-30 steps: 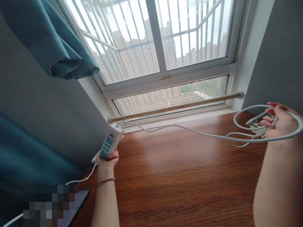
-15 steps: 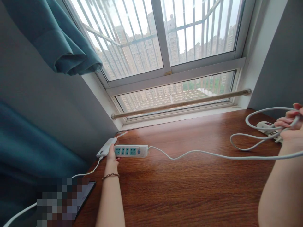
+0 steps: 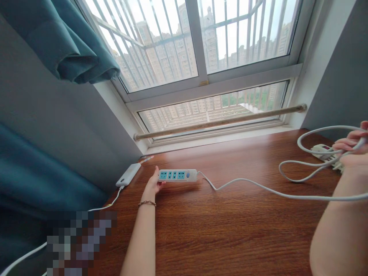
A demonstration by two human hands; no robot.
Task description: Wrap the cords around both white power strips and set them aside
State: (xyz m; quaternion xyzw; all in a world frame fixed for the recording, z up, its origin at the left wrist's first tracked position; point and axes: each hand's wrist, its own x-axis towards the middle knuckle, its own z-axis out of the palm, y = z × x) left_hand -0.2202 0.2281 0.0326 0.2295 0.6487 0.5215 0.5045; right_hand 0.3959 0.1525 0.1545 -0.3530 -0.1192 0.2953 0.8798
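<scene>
Reaching left hand [image 3: 153, 184] touches strip [image 3: 177, 175]; right [image 3: 352, 149] grips cable [image 3: 250, 186].

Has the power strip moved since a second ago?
Yes. The power strip was lifted in the left hand; now it lies flat on the desk, slid rightward away from the white power bank.

My left arm stretches straight ahead, and my left hand [image 3: 153, 183] lies low with its fingers extended and loose. My right forearm rises at the edge of view, and my right hand [image 3: 353, 150] is lifted, fingers curled around a cord [image 3: 316, 199].
</scene>
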